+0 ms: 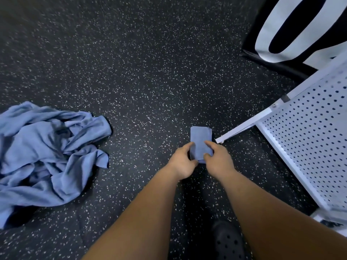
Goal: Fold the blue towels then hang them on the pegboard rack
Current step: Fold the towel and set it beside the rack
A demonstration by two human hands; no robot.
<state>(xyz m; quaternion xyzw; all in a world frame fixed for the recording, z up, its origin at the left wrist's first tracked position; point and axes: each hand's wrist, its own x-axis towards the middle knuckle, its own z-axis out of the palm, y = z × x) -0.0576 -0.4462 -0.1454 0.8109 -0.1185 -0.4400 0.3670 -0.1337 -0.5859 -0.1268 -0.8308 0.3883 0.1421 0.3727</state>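
Note:
A small folded blue towel (200, 137) is held out over the dark speckled floor. My left hand (181, 161) grips its near left edge, fingers curled round it. My right hand (217, 160) pinches its near right side, thumb on top. To the left lies a loose pile of crumpled blue towels (47, 158) on the floor. The white pegboard rack (309, 143) stands at the right, its perforated panel tilted in view, with a white foot bar reaching toward the folded towel.
The speckled black floor (142, 72) spreads across the view. A black-and-white patterned panel (293, 29) stands at the top right. My dark perforated shoe (228, 241) shows at the bottom between my forearms.

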